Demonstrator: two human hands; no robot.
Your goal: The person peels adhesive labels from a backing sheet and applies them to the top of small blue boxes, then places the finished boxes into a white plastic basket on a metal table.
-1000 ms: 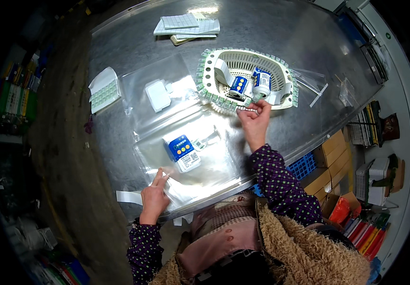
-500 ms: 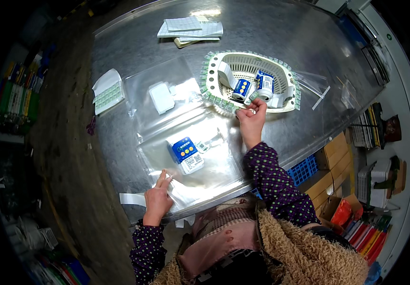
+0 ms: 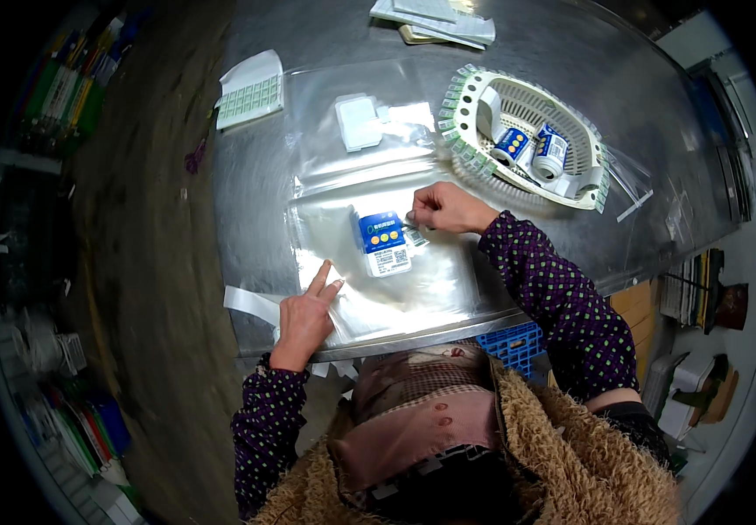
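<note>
A clear plastic bag (image 3: 352,302) lies flat on the metal table. On it sits a blue and white label (image 3: 384,241) with yellow dots and a square code. Beside the label's right edge is a small green-and-white sticker (image 3: 416,236). My right hand (image 3: 452,209) is over that edge, thumb and fingertips pinched together; what they hold is too small to make out. My left hand (image 3: 306,319) rests on the bag's near left part, index finger stretched out, holding nothing. A cream plastic basket (image 3: 470,127) has green stickers along its rim and blue-and-white label rolls (image 3: 550,153) inside.
Farther up the plastic lies a white rounded card-like stack (image 3: 359,122). A sheet of green stickers (image 3: 251,96) is at the table's left edge, folded papers (image 3: 435,22) at the far side. A white strip (image 3: 251,303) hangs over the near left edge. A blue crate (image 3: 514,348) stands below.
My right hand has gone from the basket's rim leftward to the label's right edge. My left hand stays on the plastic. The whole view has shifted.
</note>
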